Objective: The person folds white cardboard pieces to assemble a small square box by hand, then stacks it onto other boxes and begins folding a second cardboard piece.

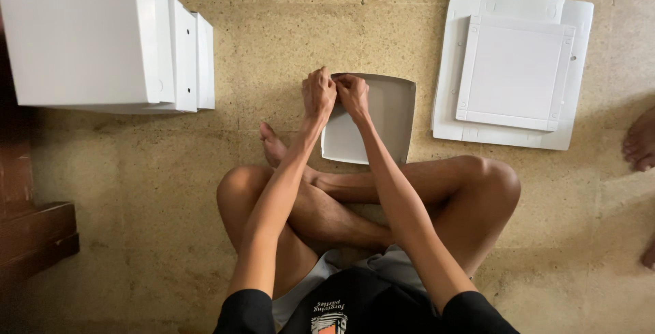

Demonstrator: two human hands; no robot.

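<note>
I sit cross-legged on a tan stone floor. A flat grey-white cardboard sheet [382,119] with turned-up edges lies in front of my legs. My left hand [318,93] and my right hand [353,94] are side by side at its far left corner, fingers curled and pinching the edge there. The fingertips hide the corner itself.
Several white folded boxes [102,37] stand stacked at the upper left. Flat white box blanks [513,68], a smaller one on a larger one, lie at the upper right. Another person's bare foot [641,141] shows at the right edge. A dark wooden step [34,231] is at the left.
</note>
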